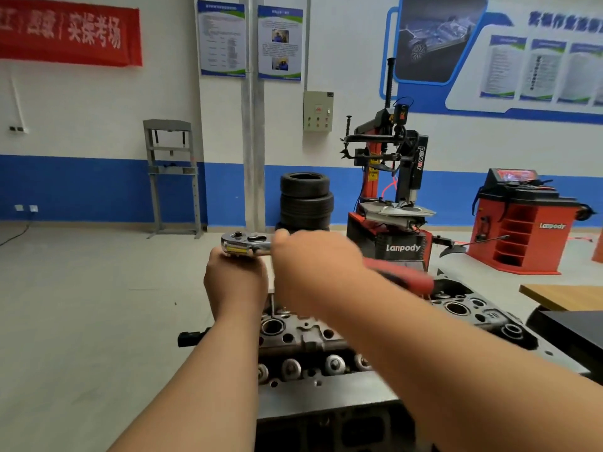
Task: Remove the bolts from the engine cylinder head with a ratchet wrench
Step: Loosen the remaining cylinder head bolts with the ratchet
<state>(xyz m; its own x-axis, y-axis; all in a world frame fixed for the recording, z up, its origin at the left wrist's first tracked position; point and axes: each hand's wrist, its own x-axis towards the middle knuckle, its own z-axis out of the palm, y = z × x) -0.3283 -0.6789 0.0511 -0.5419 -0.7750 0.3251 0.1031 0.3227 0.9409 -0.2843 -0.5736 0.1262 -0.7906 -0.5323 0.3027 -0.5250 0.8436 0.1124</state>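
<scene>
A chrome ratchet wrench with a red handle is held level above the far left end of the grey engine cylinder head. My left hand grips the part under the wrench's head. My right hand is blurred and wraps the wrench shaft just right of the head; the red handle sticks out to the right behind my forearm. A thin rod runs from below my hands down to the head's far left corner. The bolt itself is hidden by my hands.
The cylinder head sits on a dark metal stand. A wooden table edge and a dark surface lie at the right. Stacked tyres, a tyre changer, a red wheel balancer and a grey press frame stand behind.
</scene>
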